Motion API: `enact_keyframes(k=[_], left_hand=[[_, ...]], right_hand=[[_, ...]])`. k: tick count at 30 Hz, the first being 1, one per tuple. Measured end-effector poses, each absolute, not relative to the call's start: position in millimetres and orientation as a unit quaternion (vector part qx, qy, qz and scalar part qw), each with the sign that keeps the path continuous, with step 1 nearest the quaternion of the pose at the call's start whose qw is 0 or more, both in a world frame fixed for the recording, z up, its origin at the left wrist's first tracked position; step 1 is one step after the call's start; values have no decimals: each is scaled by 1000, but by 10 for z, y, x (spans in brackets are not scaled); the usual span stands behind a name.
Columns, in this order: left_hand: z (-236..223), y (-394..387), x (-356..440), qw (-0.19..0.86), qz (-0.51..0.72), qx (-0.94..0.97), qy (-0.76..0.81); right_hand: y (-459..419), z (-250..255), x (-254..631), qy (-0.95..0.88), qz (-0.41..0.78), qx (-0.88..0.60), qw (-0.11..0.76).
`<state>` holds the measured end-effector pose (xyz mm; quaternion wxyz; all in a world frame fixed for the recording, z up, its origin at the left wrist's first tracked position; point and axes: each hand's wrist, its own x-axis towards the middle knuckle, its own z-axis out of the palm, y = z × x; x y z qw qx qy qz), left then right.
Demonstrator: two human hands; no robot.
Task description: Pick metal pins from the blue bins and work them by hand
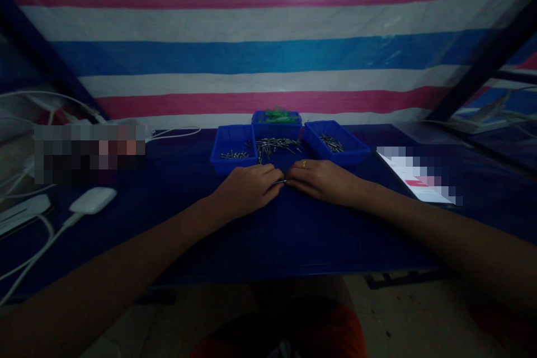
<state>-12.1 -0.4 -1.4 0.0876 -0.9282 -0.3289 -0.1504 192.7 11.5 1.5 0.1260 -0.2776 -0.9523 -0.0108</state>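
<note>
Fingertip to fingertip, my left hand [254, 185] and my right hand [316, 178] meet just above the blue table. Between them runs a thin dark metal pin [280, 182], its exact kind too small to make out; both hands pinch it. A ring shows on my right hand. Right behind the hands lies a loose pile of slim metal pins [274, 148]. To its left, a blue bin [232, 165] holds short metal pieces, and the blue bin [354, 152] on the right holds more. Green pieces [277, 116] fill a third blue bin [277, 127] at the back.
A white charger [93, 200] with cables lies at the left, near a blurred-out cluster of things [90, 154]. On the right sits a lit screen [413, 179], partly blurred out. Behind the table [285, 240] hangs a striped plastic sheet [268, 56] between dark frame posts.
</note>
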Motion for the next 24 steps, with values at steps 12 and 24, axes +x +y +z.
enact_keyframes(k=[12, 24], left_hand=[[-30, 16, -123, 78, -182, -928, -316], [-17, -3, -121, 51, -194, -944, -263]], right_hand=[[102, 40, 1930, -953, -17, -273, 131], [112, 14, 1939, -963, -9, -245, 109]])
